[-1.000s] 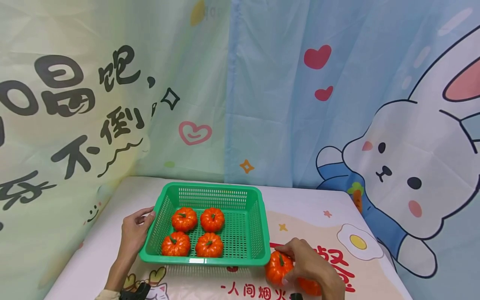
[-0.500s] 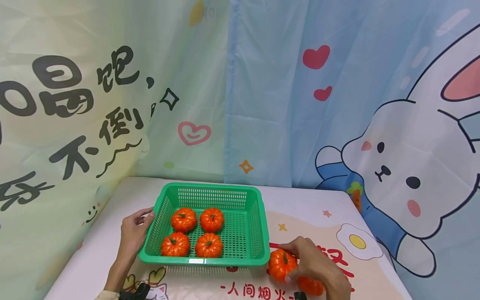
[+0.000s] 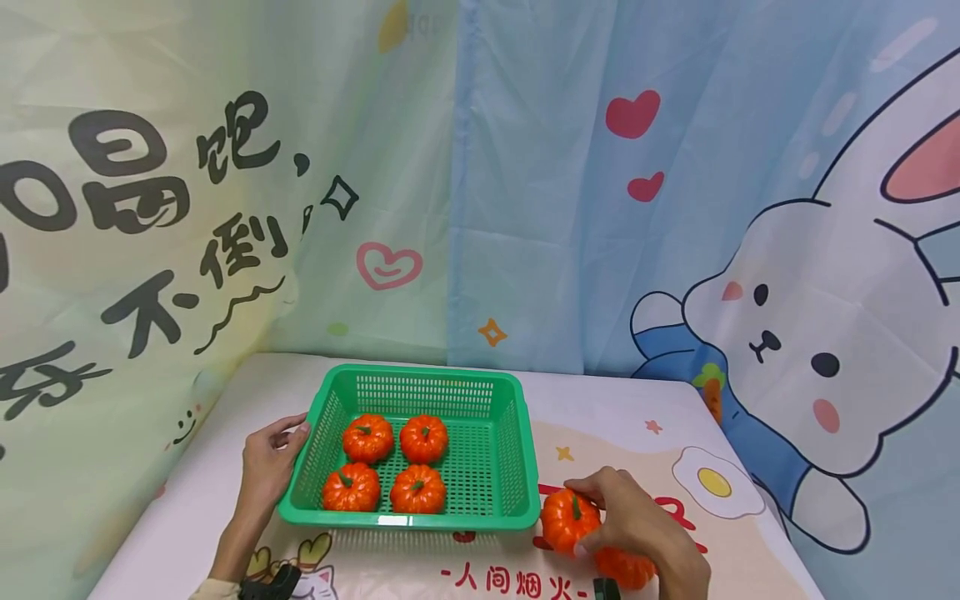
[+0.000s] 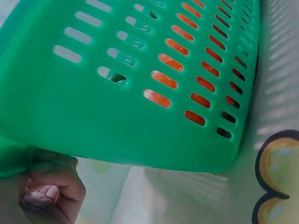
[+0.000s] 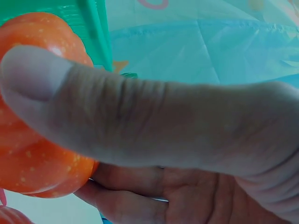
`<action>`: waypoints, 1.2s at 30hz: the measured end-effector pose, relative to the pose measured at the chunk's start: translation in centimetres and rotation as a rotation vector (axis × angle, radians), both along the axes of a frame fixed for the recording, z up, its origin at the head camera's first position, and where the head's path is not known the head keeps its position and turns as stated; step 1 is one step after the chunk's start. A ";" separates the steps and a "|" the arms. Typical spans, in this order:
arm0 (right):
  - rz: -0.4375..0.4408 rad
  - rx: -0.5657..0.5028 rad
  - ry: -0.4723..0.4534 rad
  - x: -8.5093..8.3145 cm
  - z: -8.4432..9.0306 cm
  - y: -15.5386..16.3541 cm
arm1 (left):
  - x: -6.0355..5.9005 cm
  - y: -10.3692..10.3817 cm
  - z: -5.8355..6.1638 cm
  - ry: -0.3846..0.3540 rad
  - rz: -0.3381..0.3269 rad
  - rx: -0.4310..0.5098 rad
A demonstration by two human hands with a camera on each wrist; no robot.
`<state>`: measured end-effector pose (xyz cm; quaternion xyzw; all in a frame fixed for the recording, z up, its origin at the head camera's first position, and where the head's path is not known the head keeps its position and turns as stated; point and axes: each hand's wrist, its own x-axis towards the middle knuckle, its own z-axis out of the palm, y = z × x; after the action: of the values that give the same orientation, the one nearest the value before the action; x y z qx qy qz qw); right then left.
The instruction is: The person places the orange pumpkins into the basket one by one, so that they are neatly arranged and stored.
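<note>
My left hand (image 3: 270, 467) grips the left rim of a green plastic basket (image 3: 517, 450), fingers curled at its edge; the left wrist view shows the curled fingers (image 4: 58, 182) under the basket's rim. Several small orange pumpkins (image 3: 368, 438) stand inside, toward the basket's left. Just right of the basket, my right hand (image 3: 637, 517) holds another orange pumpkin (image 3: 570, 521) between thumb and fingers. In the right wrist view the thumb (image 5: 93, 107) lies across that pumpkin (image 5: 42, 168). One more orange pumpkin (image 3: 626, 569) sits beneath the right hand, partly hidden by it.
The table is covered by a printed cloth (image 3: 600, 408) with a fried-egg picture and red lettering. A printed curtain (image 3: 525, 208) with a rabbit hangs behind and beside it. A black band (image 3: 272, 582) is on the left wrist.
The right hand and its pumpkin have shifted a little to the right and away from the body. More of the pumpkin beneath shows now. The left hand and basket stay put.
</note>
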<state>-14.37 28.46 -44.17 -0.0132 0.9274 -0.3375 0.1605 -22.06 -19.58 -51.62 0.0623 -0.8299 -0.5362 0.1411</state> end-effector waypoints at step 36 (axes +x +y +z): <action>0.013 0.097 0.090 -0.6 2.9 -0.2 | 0.1 0.1 0.2 -0.004 0.002 0.010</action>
<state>-14.95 28.26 -41.32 -0.0268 0.9488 -0.2904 0.1216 -21.97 -19.46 -51.39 0.0648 -0.8274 -0.5401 0.1396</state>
